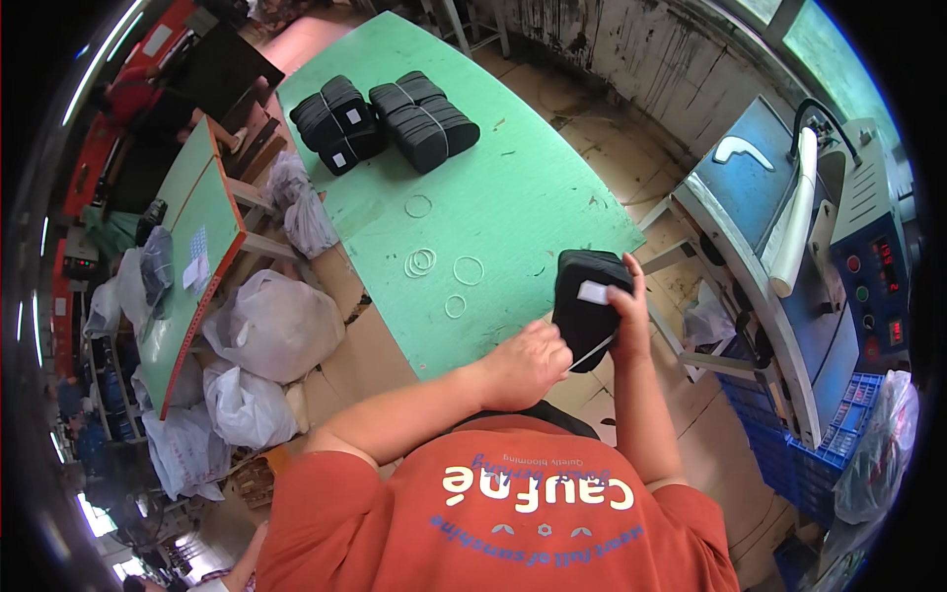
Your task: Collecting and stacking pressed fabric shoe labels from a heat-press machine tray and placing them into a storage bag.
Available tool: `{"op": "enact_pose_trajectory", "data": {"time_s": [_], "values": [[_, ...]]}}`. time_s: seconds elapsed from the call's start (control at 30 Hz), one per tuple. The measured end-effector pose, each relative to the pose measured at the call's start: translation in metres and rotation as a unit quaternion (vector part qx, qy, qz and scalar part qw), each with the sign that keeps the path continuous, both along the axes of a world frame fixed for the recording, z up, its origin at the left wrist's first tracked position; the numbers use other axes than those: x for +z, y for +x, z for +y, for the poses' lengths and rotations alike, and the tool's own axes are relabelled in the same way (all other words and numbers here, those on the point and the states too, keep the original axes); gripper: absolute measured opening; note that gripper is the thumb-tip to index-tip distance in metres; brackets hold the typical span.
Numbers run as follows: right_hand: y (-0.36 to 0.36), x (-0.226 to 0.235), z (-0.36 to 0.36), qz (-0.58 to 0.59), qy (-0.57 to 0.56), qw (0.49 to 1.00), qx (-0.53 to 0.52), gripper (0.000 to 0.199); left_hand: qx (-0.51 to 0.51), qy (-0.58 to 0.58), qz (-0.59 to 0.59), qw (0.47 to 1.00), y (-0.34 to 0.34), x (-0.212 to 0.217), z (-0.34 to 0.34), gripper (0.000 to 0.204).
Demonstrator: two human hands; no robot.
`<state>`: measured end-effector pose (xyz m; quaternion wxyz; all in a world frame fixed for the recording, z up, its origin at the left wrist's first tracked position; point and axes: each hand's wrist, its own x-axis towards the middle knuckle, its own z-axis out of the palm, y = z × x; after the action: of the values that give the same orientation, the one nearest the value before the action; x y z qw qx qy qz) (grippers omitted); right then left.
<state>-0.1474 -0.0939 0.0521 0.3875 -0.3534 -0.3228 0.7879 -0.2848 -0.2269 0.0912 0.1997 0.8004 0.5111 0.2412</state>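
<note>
Over the near right corner of the green table, my right hand grips a stack of black, flat, rounded pieces. A small white label lies on the top piece, with my right thumb at its edge. My left hand is closed in a pinch beside the stack's lower end. From its fingers a pale rubber band runs taut across that end. Several loose rubber bands lie on the table to the left. Farther off sit two banded black bundles, the left one carrying white labels.
The green table stretches away from me. To the right stands a blue-topped machine with a control panel, above blue crates. Stuffed plastic bags crowd the floor at left, near another green table.
</note>
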Motion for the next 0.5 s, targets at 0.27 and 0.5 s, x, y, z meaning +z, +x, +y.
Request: {"op": "enact_pose_trajectory", "data": {"time_s": [0.27,0.5], "values": [[-0.003,-0.023,0.004,0.19,-0.165,0.968,0.001,0.044,0.198,0.039,0.231,0.952,-0.105,-0.088,-0.046,0.029],[-0.078,-0.047,-0.038,0.033,-0.213,0.975,-0.045,0.064,0.22,0.028,0.182,0.958,-0.173,-0.136,-0.024,0.028]]}}
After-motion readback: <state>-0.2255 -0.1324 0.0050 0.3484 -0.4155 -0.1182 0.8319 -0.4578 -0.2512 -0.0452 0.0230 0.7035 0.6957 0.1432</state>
